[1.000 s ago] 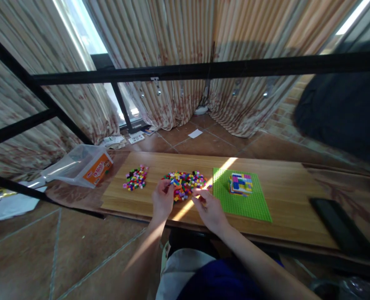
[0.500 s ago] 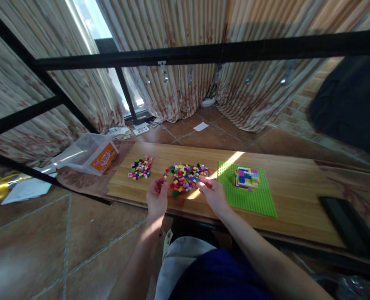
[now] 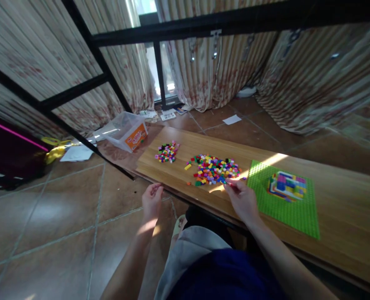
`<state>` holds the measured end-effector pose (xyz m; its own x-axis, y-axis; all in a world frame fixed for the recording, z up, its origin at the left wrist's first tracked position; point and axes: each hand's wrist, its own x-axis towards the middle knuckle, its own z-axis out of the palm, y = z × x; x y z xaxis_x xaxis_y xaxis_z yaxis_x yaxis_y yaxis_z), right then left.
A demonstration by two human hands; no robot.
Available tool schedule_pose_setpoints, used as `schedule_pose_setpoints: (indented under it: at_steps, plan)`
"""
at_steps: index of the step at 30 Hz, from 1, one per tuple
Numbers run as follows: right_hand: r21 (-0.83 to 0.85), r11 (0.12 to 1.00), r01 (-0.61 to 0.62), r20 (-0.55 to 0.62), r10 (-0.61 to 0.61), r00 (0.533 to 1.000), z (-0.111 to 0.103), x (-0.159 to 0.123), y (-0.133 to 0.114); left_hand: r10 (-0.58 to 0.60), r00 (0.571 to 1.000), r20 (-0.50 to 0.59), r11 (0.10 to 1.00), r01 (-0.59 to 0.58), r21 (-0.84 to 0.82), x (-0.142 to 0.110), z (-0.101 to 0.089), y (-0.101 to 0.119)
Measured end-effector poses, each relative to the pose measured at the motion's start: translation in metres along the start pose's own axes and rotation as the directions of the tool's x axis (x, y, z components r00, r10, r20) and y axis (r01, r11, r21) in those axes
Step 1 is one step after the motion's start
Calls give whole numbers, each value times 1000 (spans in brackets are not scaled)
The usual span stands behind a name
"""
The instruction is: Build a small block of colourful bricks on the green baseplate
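My right hand point(image 3: 242, 201) is at the near right edge of the large pile of building bricks point(image 3: 212, 167), thumb and finger pinched on what looks like a small blue brick point(image 3: 223, 181). My left hand point(image 3: 152, 200) hovers off the table's front edge, fingers curled together; whatever they may hold is hidden. To the right of the pile lies a green baseplate point(image 3: 306, 223). On it stands a low multicoloured brick build point(image 3: 286, 186), roughly square, with layers of white, blue, yellow and purple. A smaller brick pile point(image 3: 167, 152) sits farther left.
The long wooden table point(image 3: 185, 139) runs across the view. At its left end stands a clear plastic box point(image 3: 125, 132) with an orange label. A black metal frame point(image 3: 172, 31) crosses above, before curtains point(image 3: 203, 71). Papers point(image 3: 231, 119) lie on the tiled floor.
The view has swung left. My left hand has drawn back from the pile to beyond the table's front edge. My right hand stays by the pile's right side.
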<state>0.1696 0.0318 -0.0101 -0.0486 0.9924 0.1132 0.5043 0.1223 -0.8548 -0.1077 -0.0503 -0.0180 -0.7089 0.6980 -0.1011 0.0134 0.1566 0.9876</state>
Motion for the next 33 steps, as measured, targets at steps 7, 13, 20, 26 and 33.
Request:
schedule_pose_setpoints:
  at_steps: [7, 13, 20, 26, 33]
  plan:
    - [-54, 997, 50, 9, -50, 999, 5, -2, -8, 32, 941, 337, 997, -4, -83, -38, 50, 17]
    - [-77, 994, 81, -7, -82, 997, 2, -1, -8, 35, 851, 524, 999, -17, -39, -46, 126, 32]
    - [-105, 969, 222, 0, -223, 975, -3, -2, -4, 108, 817, 566, 994, -100, -46, -40, 155, 19]
    - [-88, 955, 284, 57, -280, 958, 0, -8, -11, 132, 765, 630, 991, -95, -91, -38, 152, 21]
    - [86, 976, 202, 74, -208, 975, -4, -8, -14, 54, 770, 635, 988, 53, -148, -38, 151, 32]
